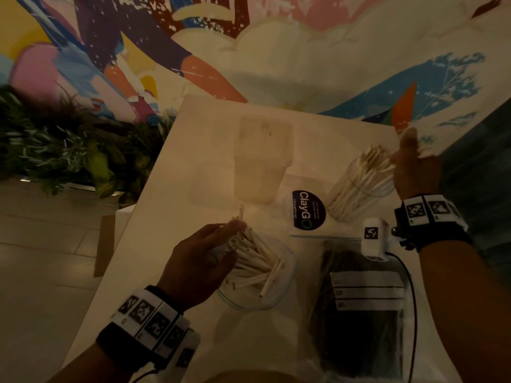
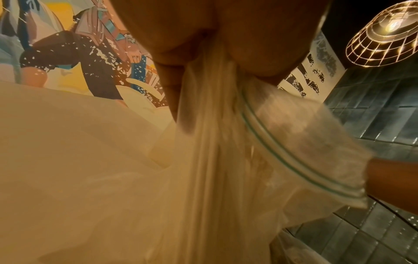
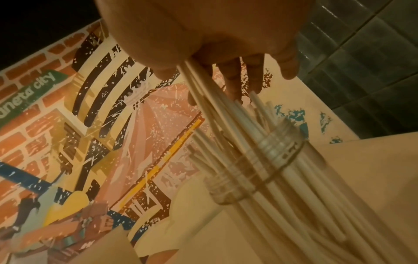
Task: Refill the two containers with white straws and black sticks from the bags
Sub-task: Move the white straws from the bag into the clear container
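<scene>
Straw bag (image 1: 257, 269) left of stick bag (image 1: 362, 308), jar (image 1: 359, 186) behind

Pale tabletop (image 1: 177, 172), frosted lidded container (image 1: 262, 158) at far centre, clear jar (image 1: 359, 186) of white straws far right, round dark ClayGo sticker (image 1: 308, 210) between them, open bag of white straws (image 1: 257, 269) near centre, labelled bag of black sticks (image 1: 359, 308) near right.

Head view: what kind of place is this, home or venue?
Likely a cafe or other food venue, not a home: a large painted mural covers the wall, a wire-cage pendant lamp hangs overhead, and a planter of greenery borders the white table.
</scene>
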The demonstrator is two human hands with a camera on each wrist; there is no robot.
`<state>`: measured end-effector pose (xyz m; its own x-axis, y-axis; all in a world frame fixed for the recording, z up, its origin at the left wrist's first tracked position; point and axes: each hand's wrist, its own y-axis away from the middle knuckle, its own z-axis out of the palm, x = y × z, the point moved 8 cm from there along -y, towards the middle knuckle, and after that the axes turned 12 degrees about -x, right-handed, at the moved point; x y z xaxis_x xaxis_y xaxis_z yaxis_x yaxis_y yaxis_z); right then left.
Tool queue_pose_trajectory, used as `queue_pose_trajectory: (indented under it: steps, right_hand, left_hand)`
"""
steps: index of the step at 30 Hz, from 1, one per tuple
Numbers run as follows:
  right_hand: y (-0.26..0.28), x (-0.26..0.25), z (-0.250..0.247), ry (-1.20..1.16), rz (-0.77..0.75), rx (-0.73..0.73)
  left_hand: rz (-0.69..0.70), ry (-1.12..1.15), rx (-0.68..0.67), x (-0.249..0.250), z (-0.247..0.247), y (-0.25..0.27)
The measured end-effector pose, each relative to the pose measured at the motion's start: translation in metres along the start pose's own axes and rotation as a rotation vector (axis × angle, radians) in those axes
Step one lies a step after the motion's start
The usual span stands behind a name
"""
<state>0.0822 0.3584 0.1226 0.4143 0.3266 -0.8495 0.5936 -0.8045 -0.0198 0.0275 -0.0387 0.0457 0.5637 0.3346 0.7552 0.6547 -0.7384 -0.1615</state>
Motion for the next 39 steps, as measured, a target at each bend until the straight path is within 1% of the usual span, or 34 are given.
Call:
queue_pose_trajectory:
  steps: [4, 6, 7, 9, 11, 12, 13, 14, 15, 16, 17, 18, 19, 20, 21, 23, 24, 25, 27, 28, 29, 30, 31, 32, 33, 34, 35, 36, 38, 39]
  right_hand:
    - [-0.007, 0.006, 0.003, 0.021, 0.107, -0.045]
    - [-0.017, 0.012, 0.005, 0.148, 0.155, -0.063]
    - [-0.021, 0.013, 0.005, 0.215, 0.143, -0.057]
    - [-0.027, 0.007, 0.000, 0.216, -0.012, 0.015]
    - [-0.025, -0.002, -0.012, 0.159, -0.183, 0.165]
    - [-0.026, -0.003, -0.015, 0.149, -0.230, 0.209]
    - [-0.026, -0.006, -0.015, 0.173, -0.254, 0.212]
    - [-0.030, -0.004, -0.008, 0.237, -0.248, 0.165]
    - [-0.035, -0.001, 0.003, 0.347, -0.227, 0.078]
    - [-0.040, 0.006, 0.017, 0.455, -0.201, -0.038]
    - [-0.043, 0.013, 0.027, 0.526, -0.169, -0.143]
    - [-0.045, 0.019, 0.033, 0.554, -0.141, -0.197]
    - [-0.045, 0.022, 0.034, 0.538, -0.117, -0.204]
    - [-0.045, 0.022, 0.032, 0.494, -0.106, -0.173]
    - [-0.043, 0.019, 0.027, 0.435, -0.119, -0.105]
    - [-0.038, 0.008, 0.020, 0.381, -0.216, 0.031]
    - [-0.034, 0.003, 0.023, 0.411, -0.263, 0.038]
    - [-0.031, 0.001, 0.030, 0.503, -0.288, -0.008]
    - [-0.027, 0.005, 0.048, 0.746, -0.319, -0.156]
    - [-0.027, 0.009, 0.052, 0.838, -0.306, -0.201]
    - [-0.027, 0.009, 0.051, 0.874, -0.274, -0.214]
    - [-0.027, 0.007, 0.047, 0.857, -0.236, -0.194]
    - [-0.024, -0.001, 0.040, 0.815, -0.242, -0.149]
    - [-0.017, -0.012, 0.034, 0.756, -0.296, -0.081]
    - [-0.005, -0.026, 0.028, 0.651, -0.382, -0.021]
    - [0.013, -0.038, 0.027, 0.522, -0.455, -0.008]
    - [0.033, -0.047, 0.032, 0.417, -0.477, -0.072]
    - [0.056, -0.051, 0.046, 0.346, -0.478, -0.218]
    - [0.115, -0.048, 0.084, 0.271, -0.460, -0.640]
    - [0.146, -0.044, 0.099, 0.249, -0.464, -0.819]
  left_hand:
    - [0.009, -0.002, -0.002, 0.001, 0.000, 0.000]
    - [0.001, -0.012, -0.001, 0.000, 0.000, 0.000]
    - [-0.003, -0.016, -0.003, 0.000, 0.000, 0.000]
    - [-0.004, -0.018, -0.010, 0.002, 0.000, 0.000]
    - [-0.002, -0.011, -0.006, 0.003, 0.000, 0.000]
    - [-0.002, -0.010, -0.003, 0.003, 0.000, 0.000]
    - [-0.001, -0.014, -0.001, 0.003, 0.000, 0.001]
    - [0.002, -0.021, 0.000, 0.003, 0.000, 0.000]
    - [0.004, -0.027, -0.002, 0.004, 0.000, 0.000]
    - [0.004, -0.029, -0.006, 0.004, 0.000, 0.001]
    - [0.005, -0.030, -0.008, 0.005, 0.000, 0.000]
    - [0.005, -0.034, -0.009, 0.005, 0.000, 0.000]
    - [0.004, -0.038, -0.007, 0.006, 0.000, 0.000]
    - [0.003, -0.041, -0.005, 0.006, 0.000, 0.000]
    - [0.002, -0.041, -0.002, 0.006, 0.000, 0.001]
    - [0.004, -0.040, 0.001, 0.006, 0.000, 0.001]
    - [0.003, -0.044, 0.000, 0.006, 0.000, 0.001]
    - [0.000, -0.055, -0.002, 0.005, 0.000, 0.001]
    - [0.001, -0.083, -0.002, 0.006, 0.001, 0.000]
    - [0.008, -0.093, -0.001, 0.007, 0.001, 0.000]
    - [0.015, -0.099, 0.000, 0.008, 0.001, 0.000]
    - [0.018, -0.104, 0.001, 0.008, 0.000, 0.000]
    - [0.017, -0.103, 0.001, 0.008, 0.000, 0.000]
    - [0.017, -0.098, 0.004, 0.009, 0.000, 0.000]
    - [0.022, -0.097, 0.010, 0.009, -0.001, 0.000]
    - [0.025, -0.106, 0.012, 0.009, -0.001, 0.001]
    - [0.025, -0.121, 0.011, 0.009, 0.000, 0.001]
    - [0.019, -0.134, 0.008, 0.009, -0.001, 0.000]
    - [0.010, -0.143, 0.009, 0.009, -0.002, -0.001]
    - [0.010, -0.140, 0.011, 0.010, -0.003, -0.002]
